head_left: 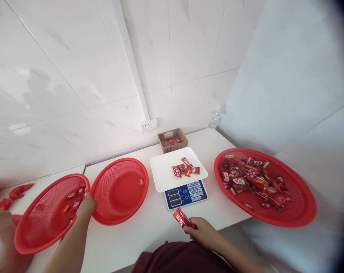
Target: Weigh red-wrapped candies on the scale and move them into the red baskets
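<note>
My left hand (87, 206) is closed on the right rim of a red plastic basket (36, 227), its fingers partly hidden. That basket is tilted, with several small wrapped snacks (76, 204) near its right side. In front of my body, my right hand (201, 229) is closed around a few red snack packets (181, 218). Just beyond it stands a digital scale (186, 195) with a white tray (163, 174). Several red wrapped snacks (188, 171) lie on the tray.
A second red basket (120, 216) holds one small packet (142, 182). On the right, a large red basket (305, 204) holds a pile of snacks. Behind the scale is a cardboard box (174, 148). Another person's hand (3, 227) is at far left, near red bags (19, 190).
</note>
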### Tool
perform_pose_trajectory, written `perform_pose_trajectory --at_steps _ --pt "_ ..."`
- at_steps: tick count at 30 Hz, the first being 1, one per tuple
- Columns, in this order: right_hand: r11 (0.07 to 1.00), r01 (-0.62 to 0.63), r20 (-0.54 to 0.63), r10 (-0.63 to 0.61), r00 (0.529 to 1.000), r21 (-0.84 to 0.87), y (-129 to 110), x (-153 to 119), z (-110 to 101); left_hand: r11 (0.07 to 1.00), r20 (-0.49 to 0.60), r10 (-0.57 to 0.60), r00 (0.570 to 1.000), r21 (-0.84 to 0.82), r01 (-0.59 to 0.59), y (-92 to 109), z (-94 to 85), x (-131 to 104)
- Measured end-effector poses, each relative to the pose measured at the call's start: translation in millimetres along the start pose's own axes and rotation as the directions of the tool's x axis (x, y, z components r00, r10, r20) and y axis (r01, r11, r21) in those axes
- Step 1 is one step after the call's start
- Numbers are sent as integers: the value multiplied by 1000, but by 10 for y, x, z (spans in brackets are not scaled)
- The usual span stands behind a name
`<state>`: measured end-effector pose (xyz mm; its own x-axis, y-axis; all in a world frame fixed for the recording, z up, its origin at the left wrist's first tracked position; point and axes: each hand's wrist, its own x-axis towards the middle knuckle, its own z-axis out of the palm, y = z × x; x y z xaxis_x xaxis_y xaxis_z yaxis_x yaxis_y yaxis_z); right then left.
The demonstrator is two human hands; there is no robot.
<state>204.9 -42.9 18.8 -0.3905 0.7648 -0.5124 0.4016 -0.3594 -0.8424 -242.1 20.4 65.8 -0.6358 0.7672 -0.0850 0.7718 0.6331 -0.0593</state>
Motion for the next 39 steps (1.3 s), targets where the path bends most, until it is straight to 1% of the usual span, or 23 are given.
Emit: perform_pose_trajectory --at_steps 2,3,5,6,7,8,9,10,11,12,13,14,15,18,21,23,25,28,31,33,36,37,39 --pt "999 0 -1 0 1000 33 -8 2 -5 994 -24 -29 999 -106 26 166 -11 -146" --pt "998 2 0 -2 1000 56 -17 4 -5 982 -45 -18 999 -188 10 286 -10 -260" --pt "994 7 7 -8 1000 112 -45 13 2 940 -18 61 998 -335 -63 588 11 -587" --pt "989 10 16 -13 1000 147 -64 20 10 899 24 126 992 -425 -104 759 34 -794" --pt "983 12 27 -17 999 182 -85 28 21 765 146 218 965 -640 -76 934 64 -1021" --pt "977 16 36 -24 999 212 -107 36 35 614 264 353 898 -790 -10 1104 101 -1255" --pt "972 20 45 -32 998 236 -130 44 50 487 347 478 807 -869 85 1264 142 -1482" --pt "968 27 59 -43 997 251 -152 50 65 387 406 587 700 -901 197 1409 185 -1689" --pt "965 36 78 -58 995 259 -175 54 79 314 441 679 587 -897 311 1534 227 -1866" --pt "963 47 101 -76 992 264 -196 57 91 265 455 740 496 -874 406 1638 266 -2006" --pt "961 56 121 -91 988 271 -215 59 99 237 469 764 443 -842 484 1721 299 -2107" --pt "959 60 135 -101 986 278 -231 61 104 216 480 775 411 -812 542 1783 325 -2171" --pt "957 60 140 -103 985 285 -246 62 105 203 490 778 395 -789 580 1828 342 -2203" --pt "959 63 125 -101 987 278 -276 75 92 181 505 771 387 -757 628 1888 352 -2195" --pt "966 82 117 -114 987 246 -298 101 73 170 531 770 353 -705 689 1898 344 -2165" --pt "969 84 114 -112 987 231 -308 121 61 166 558 757 342 -669 725 1893 344 -2161" --pt "976 79 124 -106 987 204 -306 141 48 160 590 723 359 -649 744 1878 345 -2157" --pt "985 82 111 -99 989 150 -268 173 27 112 608 695 385 -620 776 1833 331 -2130" --pt "988 75 47 -82 996 136 -197 201 0 59 590 718 368 -579 813 1782 306 -2102" --pt "988 73 41 -79 996 133 -151 198 -23 62 583 734 348 -568 821 1756 296 -2103" --pt "991 70 111 -83 990 116 -104 150 -49 121 576 738 352 -626 771 1732 314 -2138" --pt "991 65 138 -81 987 115 -91 127 -51 152 561 743 365 -673 724 1728 328 -2153" --pt "989 65 164 -87 983 133 -65 85 -43 221 514 756 406 -784 580 1726 364 -2179"
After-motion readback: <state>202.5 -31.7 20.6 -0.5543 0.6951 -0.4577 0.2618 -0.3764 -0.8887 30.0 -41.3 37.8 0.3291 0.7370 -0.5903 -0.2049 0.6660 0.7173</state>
